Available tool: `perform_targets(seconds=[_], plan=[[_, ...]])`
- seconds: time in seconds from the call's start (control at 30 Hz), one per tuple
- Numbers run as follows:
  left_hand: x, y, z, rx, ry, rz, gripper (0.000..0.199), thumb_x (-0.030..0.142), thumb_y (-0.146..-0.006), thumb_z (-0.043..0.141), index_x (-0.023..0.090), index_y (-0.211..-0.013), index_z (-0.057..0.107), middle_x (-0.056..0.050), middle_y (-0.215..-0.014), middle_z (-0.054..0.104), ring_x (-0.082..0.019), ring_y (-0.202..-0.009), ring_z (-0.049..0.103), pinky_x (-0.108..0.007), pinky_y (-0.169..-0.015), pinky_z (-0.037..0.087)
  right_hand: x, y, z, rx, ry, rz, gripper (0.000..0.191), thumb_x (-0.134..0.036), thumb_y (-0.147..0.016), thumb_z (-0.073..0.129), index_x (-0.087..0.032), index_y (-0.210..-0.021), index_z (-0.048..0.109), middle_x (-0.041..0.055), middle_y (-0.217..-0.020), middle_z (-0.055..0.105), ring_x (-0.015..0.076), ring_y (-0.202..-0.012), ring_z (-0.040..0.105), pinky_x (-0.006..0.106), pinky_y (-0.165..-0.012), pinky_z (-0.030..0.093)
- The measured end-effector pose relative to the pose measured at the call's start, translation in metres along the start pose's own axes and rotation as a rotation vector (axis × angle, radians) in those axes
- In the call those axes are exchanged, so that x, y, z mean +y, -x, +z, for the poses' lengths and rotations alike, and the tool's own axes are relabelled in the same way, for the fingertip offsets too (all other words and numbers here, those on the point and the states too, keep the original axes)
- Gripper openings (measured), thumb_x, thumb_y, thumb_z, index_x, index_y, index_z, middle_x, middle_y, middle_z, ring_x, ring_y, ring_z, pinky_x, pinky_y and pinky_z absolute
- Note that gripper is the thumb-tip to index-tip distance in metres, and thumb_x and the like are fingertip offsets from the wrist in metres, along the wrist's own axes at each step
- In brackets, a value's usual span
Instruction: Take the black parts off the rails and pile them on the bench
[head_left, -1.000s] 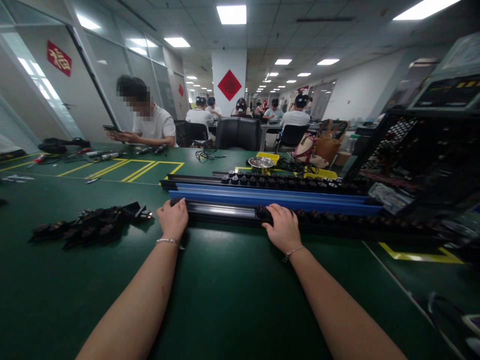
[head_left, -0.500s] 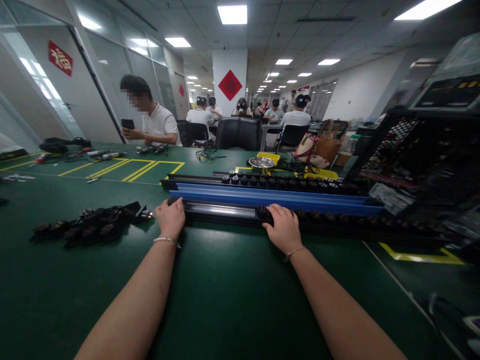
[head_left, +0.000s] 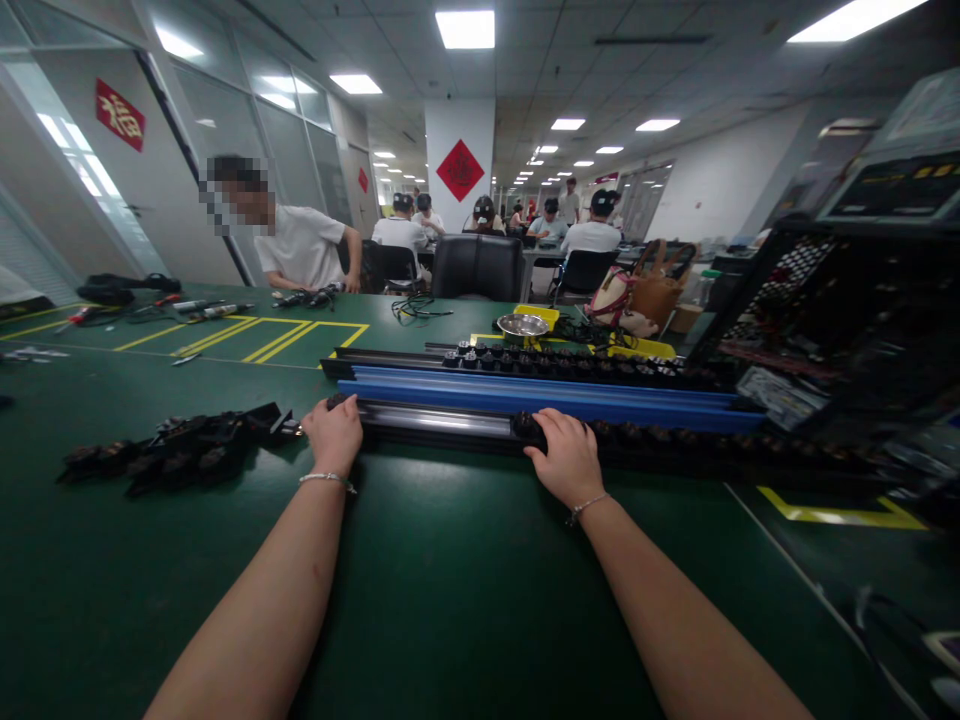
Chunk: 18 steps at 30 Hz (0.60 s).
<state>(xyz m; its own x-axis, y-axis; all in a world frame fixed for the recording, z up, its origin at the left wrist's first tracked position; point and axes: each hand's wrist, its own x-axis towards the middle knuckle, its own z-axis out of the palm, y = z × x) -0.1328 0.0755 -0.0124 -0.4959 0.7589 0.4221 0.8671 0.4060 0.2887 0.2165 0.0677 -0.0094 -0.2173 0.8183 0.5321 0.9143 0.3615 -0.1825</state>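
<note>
One rail (head_left: 442,420) on the counter (head_left: 450,600), left hand (head_left: 332,437) grasping a black piece (head_left: 337,401) at the rail's left end, right hand (head_left: 568,455) clutching a knob (head_left: 526,425) farther along, blue bar (head_left: 540,397) just behind.

One silver strip (head_left: 435,420), one metal bowl (head_left: 523,334), three red diamonds (head_left: 460,170).

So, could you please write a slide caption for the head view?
Left hand at one end of a black rail, right hand farther along it, a blue rail behind.
</note>
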Motion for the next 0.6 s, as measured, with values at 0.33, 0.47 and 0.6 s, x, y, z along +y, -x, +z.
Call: perform_targets(seconds=[0.33, 0.47, 0.6], plan=[[-0.0047, -0.0052, 0.0024, 0.025, 0.048, -0.031, 0.045, 0.025, -0.089, 0.029, 0.016, -0.107, 0.069, -0.017, -0.101, 0.065, -0.031, -0.114, 0.048, -0.047, -0.093, 0.034, -0.0015, 0.0001, -0.0020, -0.012, -0.005, 0.008, 0.040, -0.027, -0.078, 0.056, -0.021, -0.117, 0.053, 0.0079, -0.127, 0.056, 0.0257, -0.116, 0.046, 0.049, -0.099, 0.030], [-0.0071, -0.0066, 0.0025, 0.025, 0.054, -0.024, 0.044, 0.026, -0.089, 0.030, 0.016, -0.105, 0.070, -0.017, -0.098, 0.066, -0.031, -0.112, 0.049, -0.045, -0.091, 0.035, -0.0016, 0.0001, -0.0020, -0.014, -0.010, 0.011, 0.040, -0.026, -0.078, 0.057, -0.021, -0.117, 0.054, 0.0077, -0.127, 0.056, 0.0258, -0.116, 0.046, 0.049, -0.099, 0.030], [-0.0095, -0.0087, 0.0051, 0.037, 0.080, -0.039, 0.045, 0.026, -0.089, 0.028, 0.016, -0.103, 0.070, -0.016, -0.098, 0.066, -0.030, -0.111, 0.050, -0.044, -0.091, 0.035, -0.0013, 0.0001, -0.0021, -0.015, -0.013, 0.016, 0.040, -0.026, -0.078, 0.056, -0.021, -0.117, 0.054, 0.0073, -0.127, 0.056, 0.0256, -0.116, 0.046, 0.049, -0.099, 0.030]])
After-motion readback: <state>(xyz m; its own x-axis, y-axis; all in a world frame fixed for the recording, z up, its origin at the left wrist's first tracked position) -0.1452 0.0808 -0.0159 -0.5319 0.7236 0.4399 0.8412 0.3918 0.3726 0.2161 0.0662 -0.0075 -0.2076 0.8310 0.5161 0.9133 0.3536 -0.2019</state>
